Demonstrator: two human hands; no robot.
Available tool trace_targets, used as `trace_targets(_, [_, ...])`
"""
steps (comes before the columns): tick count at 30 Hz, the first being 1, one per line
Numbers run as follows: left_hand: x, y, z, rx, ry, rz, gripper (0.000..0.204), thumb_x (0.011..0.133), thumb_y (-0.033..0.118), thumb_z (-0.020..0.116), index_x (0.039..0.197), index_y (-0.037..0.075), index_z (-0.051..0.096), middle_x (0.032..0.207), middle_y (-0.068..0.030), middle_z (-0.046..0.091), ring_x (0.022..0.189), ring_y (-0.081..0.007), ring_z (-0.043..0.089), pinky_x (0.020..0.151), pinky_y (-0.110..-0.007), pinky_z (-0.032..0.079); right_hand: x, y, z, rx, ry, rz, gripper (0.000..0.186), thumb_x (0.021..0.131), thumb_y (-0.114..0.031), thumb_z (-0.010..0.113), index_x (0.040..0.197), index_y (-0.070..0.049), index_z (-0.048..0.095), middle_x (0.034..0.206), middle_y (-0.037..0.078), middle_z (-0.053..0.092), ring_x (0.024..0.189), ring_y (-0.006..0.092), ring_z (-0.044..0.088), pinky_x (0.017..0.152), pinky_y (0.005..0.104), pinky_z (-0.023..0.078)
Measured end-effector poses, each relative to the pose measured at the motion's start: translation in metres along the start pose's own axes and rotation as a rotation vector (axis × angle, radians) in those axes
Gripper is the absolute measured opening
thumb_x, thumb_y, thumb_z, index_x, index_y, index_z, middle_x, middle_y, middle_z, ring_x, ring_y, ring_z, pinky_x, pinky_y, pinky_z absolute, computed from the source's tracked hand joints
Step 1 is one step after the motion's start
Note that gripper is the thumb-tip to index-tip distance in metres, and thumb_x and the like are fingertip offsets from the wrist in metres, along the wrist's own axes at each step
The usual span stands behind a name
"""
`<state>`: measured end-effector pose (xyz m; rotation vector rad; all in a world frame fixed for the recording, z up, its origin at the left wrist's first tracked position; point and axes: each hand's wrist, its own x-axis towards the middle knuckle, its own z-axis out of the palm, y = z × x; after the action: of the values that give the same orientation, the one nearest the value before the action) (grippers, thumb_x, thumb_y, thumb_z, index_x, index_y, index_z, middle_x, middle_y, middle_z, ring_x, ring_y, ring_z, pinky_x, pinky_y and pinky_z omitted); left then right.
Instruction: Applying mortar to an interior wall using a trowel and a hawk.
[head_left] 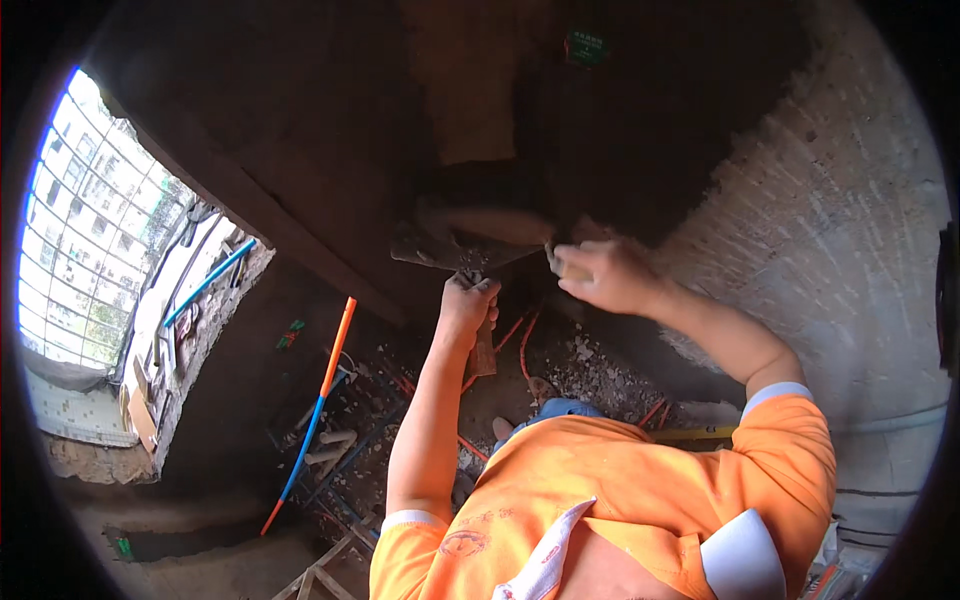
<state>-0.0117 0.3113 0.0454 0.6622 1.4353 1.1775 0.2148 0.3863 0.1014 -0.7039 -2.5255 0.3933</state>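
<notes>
My left hand [470, 302] is closed round the handle of a plasterer's hawk [425, 252], and the wooden end [483, 358] of it sticks out below my fist. The hawk's dark plate is raised close to the wall, with bits of mortar on it. My right hand [605, 277] grips a trowel [492, 224], slightly smeared by motion. Its blade lies over the hawk's plate, but shadow hides whether they touch. Dark, wet-looking plaster [640, 130] covers much of the wall ahead, around a lighter brown strip [465, 90].
Rough grey wall [830, 210] stands at right. A broken-edged window opening [95, 220] with a grid is at left. An orange and blue pole [325, 385] leans beside me. Rubble [600, 375], red tubes [526, 345] and a wooden frame [320, 575] lie low down.
</notes>
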Motion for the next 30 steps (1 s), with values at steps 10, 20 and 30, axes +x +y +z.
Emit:
trace_targets(10, [-0.020, -0.063, 0.036, 0.112, 0.130, 0.540, 0.009, 0.081, 0.008, 0.058, 0.080, 0.003, 0.051, 0.059, -0.0044, 0.051, 0.044, -0.0124, 0.048, 0.040, -0.029, 0.039, 0.021, -0.035, 0.010, -0.493, 0.339, -0.009, 0.025, 0.079, -0.023, 0.067, 0.101, -0.013, 0.065, 0.074, 0.010, 0.061, 0.068, 0.0297, 0.064, 0.057, 0.0401, 0.053])
trace_targets(20, [0.008, 0.004, 0.028, -0.009, 0.104, 0.327, 0.011, 0.082, 0.007, 0.057, 0.078, 0.003, 0.048, 0.058, -0.0032, 0.050, 0.044, -0.0150, 0.049, 0.042, -0.030, 0.040, 0.020, -0.035, 0.010, 1.609, 0.420, 0.930, 0.048, 0.090, -0.056, 0.049, 0.090, -0.008, 0.053, 0.059, -0.001, 0.046, 0.042, 0.0088, 0.043, 0.034, 0.0237, 0.035])
trace_targets(30, [0.006, -0.012, 0.042, 0.089, 0.169, 0.445, 0.028, 0.096, 0.027, 0.040, 0.084, 0.006, 0.055, 0.073, -0.0087, 0.063, 0.067, -0.0220, 0.063, 0.064, -0.039, 0.050, 0.041, -0.056, 0.056, 2.856, 0.038, 0.352, 0.046, 0.094, -0.051, 0.044, 0.089, -0.006, 0.053, 0.058, 0.001, 0.048, 0.041, 0.0125, 0.043, 0.036, 0.0242, 0.036])
